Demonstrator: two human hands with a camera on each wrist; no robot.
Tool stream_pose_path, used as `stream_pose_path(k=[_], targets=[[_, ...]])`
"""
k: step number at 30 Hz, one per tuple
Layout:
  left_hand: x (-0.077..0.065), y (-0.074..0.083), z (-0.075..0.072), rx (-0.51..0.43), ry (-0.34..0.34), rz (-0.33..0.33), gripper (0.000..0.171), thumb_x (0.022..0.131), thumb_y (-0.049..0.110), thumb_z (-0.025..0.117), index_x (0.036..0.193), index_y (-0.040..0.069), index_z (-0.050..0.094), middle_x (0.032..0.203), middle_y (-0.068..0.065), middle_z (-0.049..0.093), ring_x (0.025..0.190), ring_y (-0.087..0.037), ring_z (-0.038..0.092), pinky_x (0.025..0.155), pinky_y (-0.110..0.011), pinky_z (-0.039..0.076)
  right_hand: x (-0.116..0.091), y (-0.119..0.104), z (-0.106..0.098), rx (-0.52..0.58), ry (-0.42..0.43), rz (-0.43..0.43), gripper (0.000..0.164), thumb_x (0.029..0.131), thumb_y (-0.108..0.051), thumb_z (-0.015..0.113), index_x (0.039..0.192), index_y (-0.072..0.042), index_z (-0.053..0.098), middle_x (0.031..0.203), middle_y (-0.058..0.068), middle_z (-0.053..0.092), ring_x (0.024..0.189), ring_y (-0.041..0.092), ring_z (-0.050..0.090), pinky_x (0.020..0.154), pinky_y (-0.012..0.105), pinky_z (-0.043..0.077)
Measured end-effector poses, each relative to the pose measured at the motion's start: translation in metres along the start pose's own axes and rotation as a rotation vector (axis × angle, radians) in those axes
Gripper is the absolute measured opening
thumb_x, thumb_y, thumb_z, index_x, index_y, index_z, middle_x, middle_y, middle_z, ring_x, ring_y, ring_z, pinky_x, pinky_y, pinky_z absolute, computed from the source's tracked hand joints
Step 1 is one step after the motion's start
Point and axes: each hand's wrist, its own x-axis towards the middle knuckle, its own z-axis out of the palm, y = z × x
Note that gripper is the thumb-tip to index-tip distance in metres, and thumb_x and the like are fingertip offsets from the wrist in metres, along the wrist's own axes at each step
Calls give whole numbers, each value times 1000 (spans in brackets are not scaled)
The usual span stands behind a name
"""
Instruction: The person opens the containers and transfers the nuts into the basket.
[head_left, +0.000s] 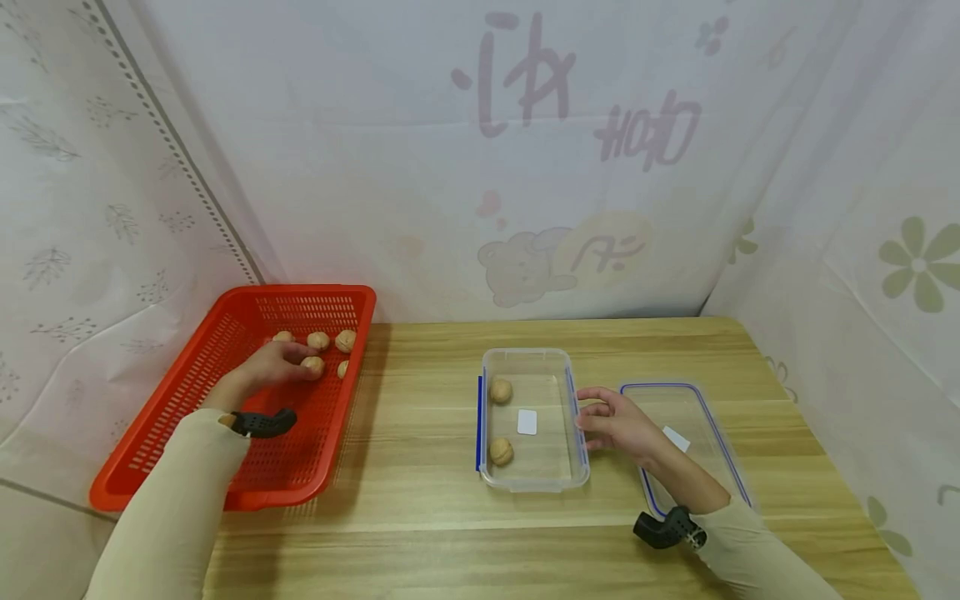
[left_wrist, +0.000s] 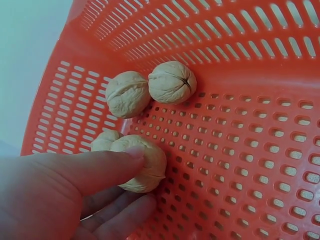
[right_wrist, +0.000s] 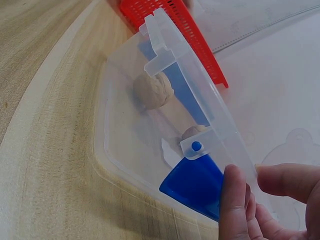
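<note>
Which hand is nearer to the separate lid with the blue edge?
Right. The right hand is close beside the lid; the left hand is farther off, inside the red basket, beyond the clear box.

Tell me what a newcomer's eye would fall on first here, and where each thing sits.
Probably the bright red basket at the left, where the left hand pinches a walnut among others. Next, likely, the clear box near the middle, with two walnuts along its left side and the right hand holding its right edge. A lid with a blue border lies farther right on the table.
</note>
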Motion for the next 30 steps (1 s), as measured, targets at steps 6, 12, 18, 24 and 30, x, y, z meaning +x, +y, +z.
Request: stream_pose_path(k=[6, 12, 18, 24, 30], targets=[[-2, 3, -1, 5, -2, -11, 67, 98, 34, 69, 144, -10, 48, 139, -30, 47, 122, -44, 46, 106, -64, 38, -1, 0, -1, 5, -7, -2, 56, 98, 0, 63, 145, 11, 34, 96, 3, 64, 84, 16, 65, 70, 29, 60], [-3, 3, -1, 9, 24, 2, 62, 100, 31, 67, 143, -10, 50, 139, -31, 49, 122, -45, 47, 103, -63, 41, -2, 1, -1, 12, -11, -7, 58, 98, -2, 64, 145, 12, 33, 97, 4, 64, 85, 16, 65, 70, 30, 60], [-9, 2, -6, 36, 69, 29, 50, 105, 25, 57, 140, -10, 52, 138, -34, 52, 120, -46, 53, 96, -56, 49, -2, 2, -2, 14, -18, -12, 58, 98, -2, 64, 145, 12, 33, 97, 4, 65, 85, 15, 66, 70, 30, 60], [-18, 12, -20, 85, 121, 79, 47, 108, 23, 52, 139, -12, 51, 136, -37, 52, 121, -50, 53, 96, -60, 49, -1, 2, -2, 23, -21, -10, 59, 98, -2, 64, 145, 12, 32, 94, 2, 64, 83, 14, 65, 69, 30, 60], [-26, 27, -31, 158, 133, 115, 46, 106, 20, 54, 138, -13, 51, 135, -38, 54, 121, -52, 52, 95, -61, 49, 0, 1, -2, 21, -21, -10, 58, 98, 0, 63, 146, 12, 32, 94, 1, 63, 83, 14, 65, 69, 29, 60]])
